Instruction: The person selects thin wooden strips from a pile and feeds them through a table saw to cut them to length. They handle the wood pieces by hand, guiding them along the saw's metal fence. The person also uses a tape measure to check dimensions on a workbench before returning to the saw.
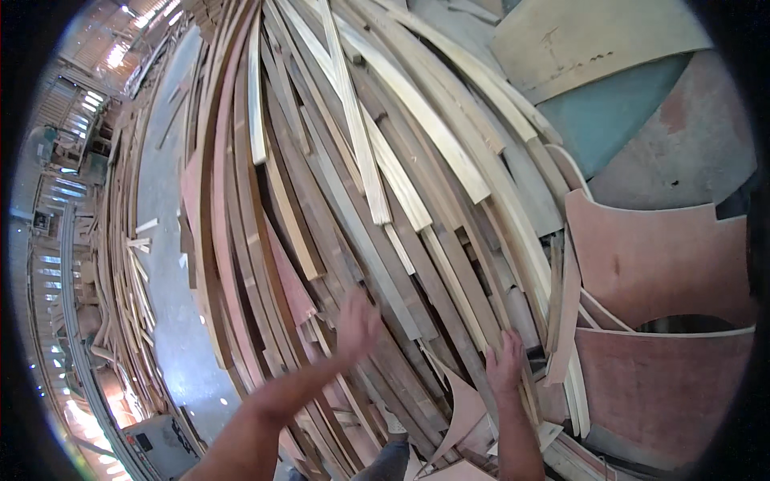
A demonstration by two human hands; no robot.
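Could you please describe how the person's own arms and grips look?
The left forearm and right forearm are bare, with no sleeve in view. The left grip and right grip are human hands without gloves, and no watch or band shows at either wrist. The left one is blurred, so rings cannot be ruled out.

No lettering, number or sign can be read. The pale board (pixel 601 36) at the upper right carries a thin reddish scrawl (pixel 550 38) and, nearer its lower edge, 1 short row of dark marks (pixel 591 61), all too small and blurred to make out as letters or figures.
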